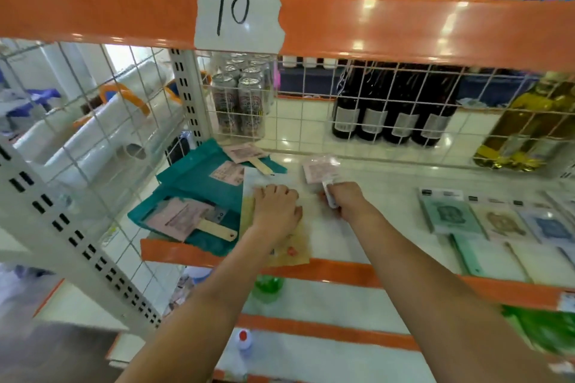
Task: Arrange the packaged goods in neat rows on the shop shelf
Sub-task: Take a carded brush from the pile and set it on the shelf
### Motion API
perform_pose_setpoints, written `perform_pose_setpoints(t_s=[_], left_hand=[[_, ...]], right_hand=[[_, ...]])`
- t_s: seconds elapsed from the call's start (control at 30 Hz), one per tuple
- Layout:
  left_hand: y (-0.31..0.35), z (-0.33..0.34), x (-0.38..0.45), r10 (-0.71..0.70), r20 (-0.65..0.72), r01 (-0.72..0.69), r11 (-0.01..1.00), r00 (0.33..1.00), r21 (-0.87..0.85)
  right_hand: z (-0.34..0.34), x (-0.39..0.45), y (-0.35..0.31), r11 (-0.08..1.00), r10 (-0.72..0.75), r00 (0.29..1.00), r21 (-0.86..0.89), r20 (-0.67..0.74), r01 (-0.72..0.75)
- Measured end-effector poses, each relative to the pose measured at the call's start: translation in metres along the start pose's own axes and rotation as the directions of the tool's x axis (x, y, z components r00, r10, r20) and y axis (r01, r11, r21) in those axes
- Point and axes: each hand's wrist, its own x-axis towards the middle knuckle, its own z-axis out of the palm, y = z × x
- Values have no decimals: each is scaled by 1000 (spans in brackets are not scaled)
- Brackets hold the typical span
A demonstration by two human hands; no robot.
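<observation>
Left hand (277, 211) is pressed flat, fingers straight, on 1 clear packet (298, 227); pink packaged brush (320, 169) is gripped by right hand (345, 197).

Two hands at the white shop shelf (389, 193)

The left hand (277, 211) presses flat on a pale yellowish plastic packet (298, 246) at the shelf's front edge; the right hand (345, 199) grips the handle of a pink-carded wrapped brush (320, 169), beside teal packs (199, 186).

Teal packets (199, 183), pink labels (180, 218), orange shelf edge (342, 270).
</observation>
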Motion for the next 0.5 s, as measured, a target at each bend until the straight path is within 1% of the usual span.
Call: perform_pose_setpoints(t_s=[0.07, 0.13, 0.17, 0.27, 0.43, 0.5], left_hand=[[6, 3, 0, 2, 12, -2, 1000, 1000, -22], [14, 2, 0, 9, 20, -9, 999, 1000, -35], [18, 0, -1, 16, 20, -15, 999, 1000, -35], [34, -11, -1, 37, -2, -37, 998, 999, -40], [63, -28, -8, 65, -20, -67, 993, 998, -98], [78, -31, -16, 59, -28, -61, 993, 998, -105]], right_hand=[[-12, -6, 5, 997, 1, 1000, 78, -24, 1], [-24, -14, 7, 983, -8, 1000, 182, -21, 12], [-30, -18, 8, 979, -15, 1000, 203, -15, 18], [-51, -30, 7, 985, -5, 1000, 174, -3, 5], [-88, -52, 13, 986, -17, 999, 163, -39, 23], [-105, -64, 20, 991, -35, 998, 129, -43, 40]])
